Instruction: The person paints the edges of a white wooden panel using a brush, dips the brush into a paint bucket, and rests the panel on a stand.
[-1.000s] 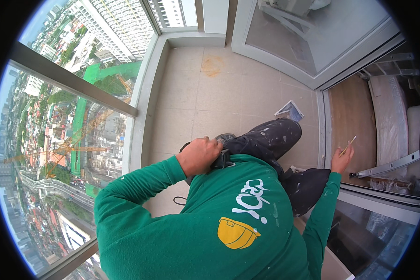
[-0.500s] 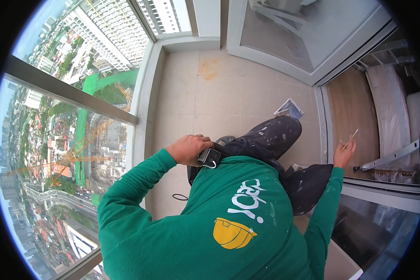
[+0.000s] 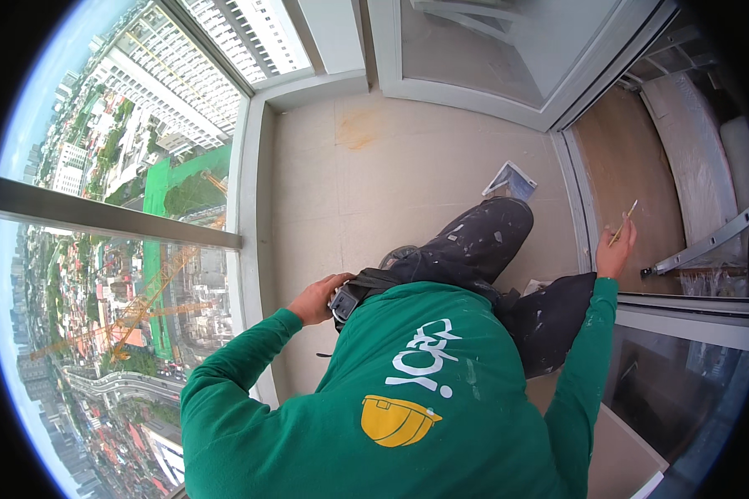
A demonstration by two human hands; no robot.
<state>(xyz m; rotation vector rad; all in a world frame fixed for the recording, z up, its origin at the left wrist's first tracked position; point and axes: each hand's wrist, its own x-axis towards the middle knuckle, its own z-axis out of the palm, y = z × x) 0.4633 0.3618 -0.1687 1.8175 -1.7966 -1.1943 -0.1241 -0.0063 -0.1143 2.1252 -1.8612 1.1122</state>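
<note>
At my waist, my left hand (image 3: 314, 301) is closed around a small dark box (image 3: 346, 303) worn at the belt. Its fingertips curl over the top and are partly hidden. Out to the right, my right hand (image 3: 614, 251) pinches a thin, light-handled paintbrush (image 3: 629, 217), its slim end pointing up and away. My legs are folded in dark trousers (image 3: 470, 241) spotted with paint, and green sleeves cover both arms.
A small white-edged tray (image 3: 513, 181) with something blue in it lies on the tiled floor (image 3: 333, 191) beyond my knee. Tall windows (image 3: 116, 212) line the left. A white-framed glass door (image 3: 483, 62) stands ahead; at right, a ladder (image 3: 703, 241) lies past the door track.
My view has shifted slightly. My left hand stays at the belt box, its grip turned a little and its white cable now less visible. My right hand keeps the paintbrush at nearly the same place.
</note>
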